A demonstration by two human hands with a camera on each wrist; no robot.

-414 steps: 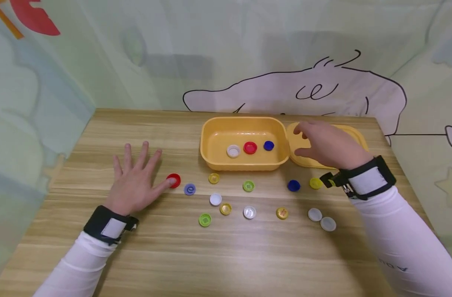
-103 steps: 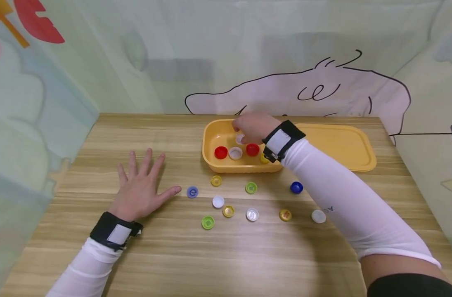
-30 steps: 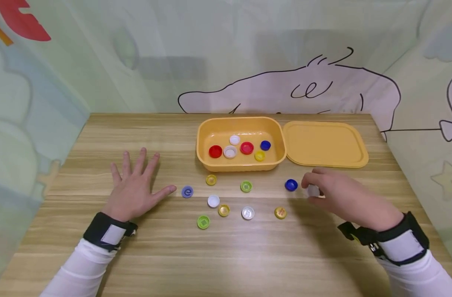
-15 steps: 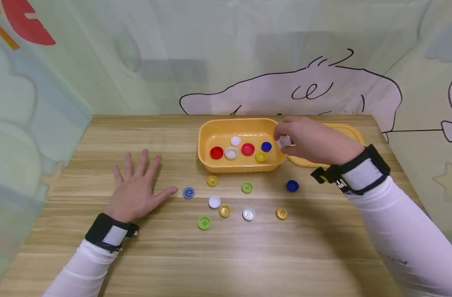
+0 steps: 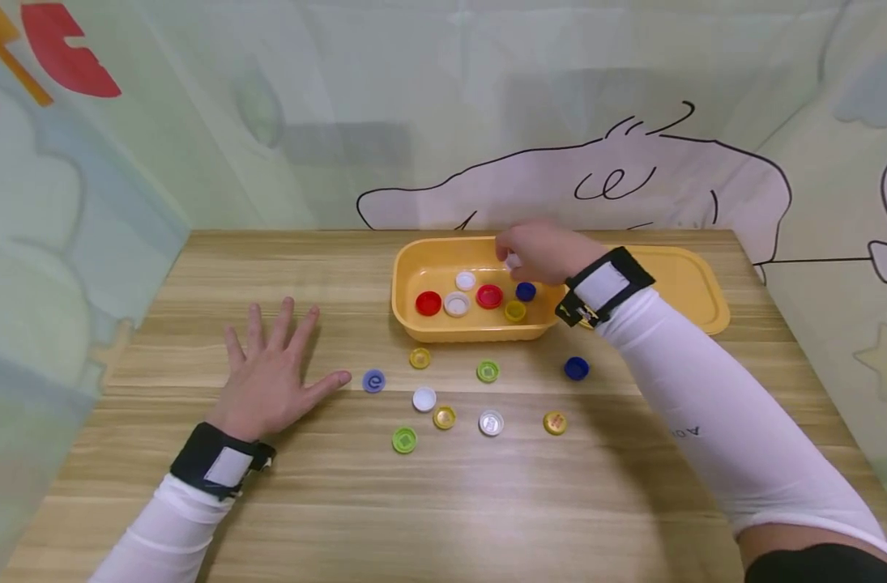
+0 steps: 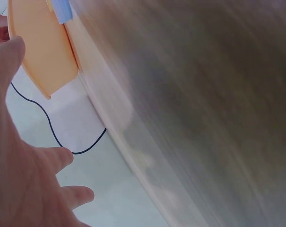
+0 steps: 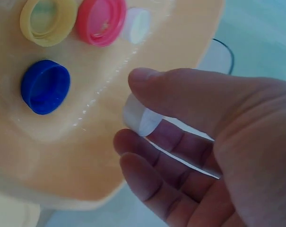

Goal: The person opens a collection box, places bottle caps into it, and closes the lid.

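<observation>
My right hand (image 5: 545,255) pinches a white bottle cap (image 7: 142,116) between thumb and fingers, inside the right part of the yellow box (image 5: 405,279). Below and beside it in the box lie a blue cap (image 7: 46,87), a yellow cap (image 5: 515,311), two red caps, one of them the darker red cap (image 5: 428,304), and two white caps, such as the white cap (image 5: 456,304). My left hand (image 5: 271,376) rests on the table with its fingers spread, thumb pointing toward a light-blue cap (image 5: 373,380).
Several caps lie on the wooden table (image 5: 304,518) in front of the box, among them a dark blue cap (image 5: 577,368), a green cap (image 5: 404,440) and an orange cap (image 5: 556,423). A yellow lid (image 5: 684,287) lies right of the box. A printed cloth (image 5: 443,97) stands behind.
My right hand took a white cap from the right of the table and carried it up and left into the box. Earlier, red, yellow and white caps went from the table into it.
</observation>
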